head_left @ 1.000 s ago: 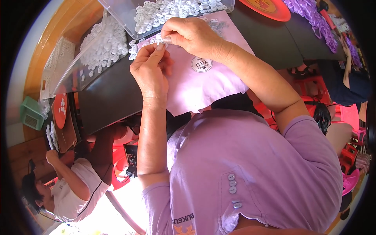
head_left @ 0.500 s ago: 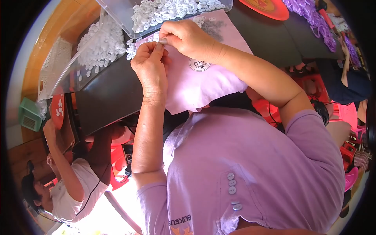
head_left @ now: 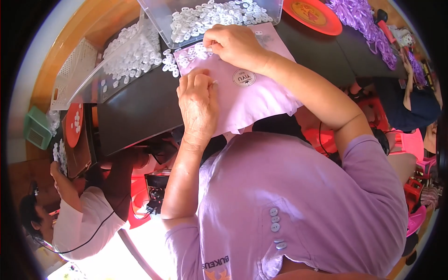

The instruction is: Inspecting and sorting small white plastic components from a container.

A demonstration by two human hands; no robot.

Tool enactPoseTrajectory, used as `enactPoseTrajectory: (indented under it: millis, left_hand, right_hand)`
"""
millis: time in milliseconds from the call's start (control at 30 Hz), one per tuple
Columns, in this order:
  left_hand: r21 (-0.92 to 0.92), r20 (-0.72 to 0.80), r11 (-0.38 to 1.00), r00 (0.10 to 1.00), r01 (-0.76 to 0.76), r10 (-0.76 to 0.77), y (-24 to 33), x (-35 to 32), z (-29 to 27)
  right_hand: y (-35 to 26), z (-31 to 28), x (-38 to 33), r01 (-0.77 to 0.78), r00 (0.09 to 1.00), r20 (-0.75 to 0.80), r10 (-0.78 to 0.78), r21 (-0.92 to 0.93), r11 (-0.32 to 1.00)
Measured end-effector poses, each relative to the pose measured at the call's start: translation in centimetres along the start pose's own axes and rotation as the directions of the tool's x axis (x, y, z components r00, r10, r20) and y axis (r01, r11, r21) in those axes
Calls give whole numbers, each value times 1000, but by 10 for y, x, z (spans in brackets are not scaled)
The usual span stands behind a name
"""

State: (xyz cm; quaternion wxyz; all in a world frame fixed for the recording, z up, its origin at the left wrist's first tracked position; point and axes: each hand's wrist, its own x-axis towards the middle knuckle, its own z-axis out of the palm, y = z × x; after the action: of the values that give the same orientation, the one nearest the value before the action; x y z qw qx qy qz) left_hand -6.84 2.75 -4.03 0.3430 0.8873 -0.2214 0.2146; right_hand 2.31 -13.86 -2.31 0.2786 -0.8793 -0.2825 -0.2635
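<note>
A pink cloth (head_left: 233, 105) with a round printed label lies over the dark table edge in front of me. On its far left part sits a cluster of small white oval pieces (head_left: 189, 55) with two holes each. My right hand (head_left: 240, 48) reaches in from the right, thumb and forefinger pinched on a white piece beside that cluster. Nearer to me, over the cloth's left part, is my left hand (head_left: 198, 102), its back up and fingers curled in. A tiny pale spot shows at its thumb tip; what the fingers hold is hidden.
A clear plastic bin (head_left: 163, 32) with many white pieces stands beyond the cloth. More pieces fill a clear container (head_left: 84, 88) at left. An orange-red plate (head_left: 333, 23) and purple ribbons (head_left: 359, 28) lie at far right. A co-worker (head_left: 88, 224) sits at left.
My hands, together at the cloth's far left corner before, are now apart. The left has come nearer to me and turned its back up; the right has moved slightly right, beside the white pieces.
</note>
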Motion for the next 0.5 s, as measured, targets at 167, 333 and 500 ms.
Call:
enactPoseTrajectory:
  millis: [167,333,500]
  left_hand:
    - [45,-32,999,999,-25,27,-3,4,3]
    - [54,-20,998,1000,-12,13,-6,8,2]
    - [-1,-6,1000,999,-32,32,-17,12,0]
  right_hand:
    - [-1,-1,20,57,968,250,-20,-144,988]
    - [0,7,23,142,937,347,-50,-243,960]
    - [1,-2,21,159,932,357,-61,-251,955]
